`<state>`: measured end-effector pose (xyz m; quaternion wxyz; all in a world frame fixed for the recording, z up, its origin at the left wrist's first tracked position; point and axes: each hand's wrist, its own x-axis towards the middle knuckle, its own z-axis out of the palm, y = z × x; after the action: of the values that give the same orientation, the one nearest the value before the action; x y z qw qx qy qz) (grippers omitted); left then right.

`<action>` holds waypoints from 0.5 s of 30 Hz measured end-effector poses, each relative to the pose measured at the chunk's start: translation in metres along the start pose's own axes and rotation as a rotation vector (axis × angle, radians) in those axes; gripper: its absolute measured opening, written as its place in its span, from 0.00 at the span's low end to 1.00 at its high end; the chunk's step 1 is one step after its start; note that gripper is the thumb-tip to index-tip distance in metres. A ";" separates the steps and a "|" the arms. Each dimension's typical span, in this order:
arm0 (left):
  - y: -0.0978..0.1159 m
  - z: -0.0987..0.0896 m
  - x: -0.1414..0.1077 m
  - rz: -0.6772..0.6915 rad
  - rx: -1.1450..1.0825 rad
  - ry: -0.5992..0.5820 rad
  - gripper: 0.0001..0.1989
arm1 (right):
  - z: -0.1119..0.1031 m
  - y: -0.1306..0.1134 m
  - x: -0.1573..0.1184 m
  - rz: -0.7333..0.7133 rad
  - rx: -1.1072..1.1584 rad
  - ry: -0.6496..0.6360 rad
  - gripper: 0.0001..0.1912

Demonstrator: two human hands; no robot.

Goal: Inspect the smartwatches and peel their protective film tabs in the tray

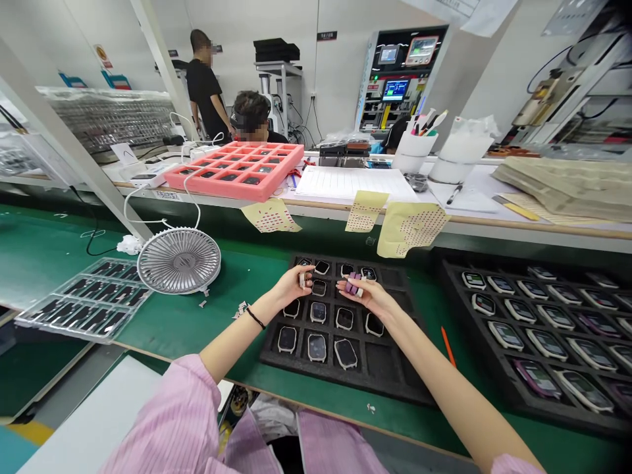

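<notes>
Both my hands are over a black foam tray (380,359) whose pockets hold several square watch cases with dark screens, such as one watch case (316,347) near the front. Between the fingers of my left hand (291,288) is a small pale watch case (303,280), seen edge-on. My right hand (372,296), to the right of it, grips several small purple and whitish watch cases (353,285) pressed together. A gap separates the two hands. The fingers partly cover the pieces, so their faces are hidden.
Right of the tray lie an orange pen (447,347) and a second foam tray (486,355) of watches. At left are a white fan (178,261) and a clear tray of dark parts (89,299). A pink tray (237,187) sits on the shelf; two people are beyond.
</notes>
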<state>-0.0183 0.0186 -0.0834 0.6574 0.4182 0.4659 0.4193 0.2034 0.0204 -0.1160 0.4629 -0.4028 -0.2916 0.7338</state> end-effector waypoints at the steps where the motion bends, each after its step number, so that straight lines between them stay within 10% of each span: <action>1: 0.000 0.001 0.005 0.013 0.028 -0.011 0.10 | -0.002 0.001 0.004 -0.005 -0.001 0.015 0.10; 15: -0.021 0.008 0.058 0.629 1.140 -0.051 0.15 | -0.020 0.011 0.013 -0.067 0.011 0.018 0.15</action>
<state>0.0048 0.0656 -0.1166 0.1892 0.8278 0.4549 0.2685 0.2130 0.0286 -0.1391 0.4920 -0.3969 -0.2967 0.7158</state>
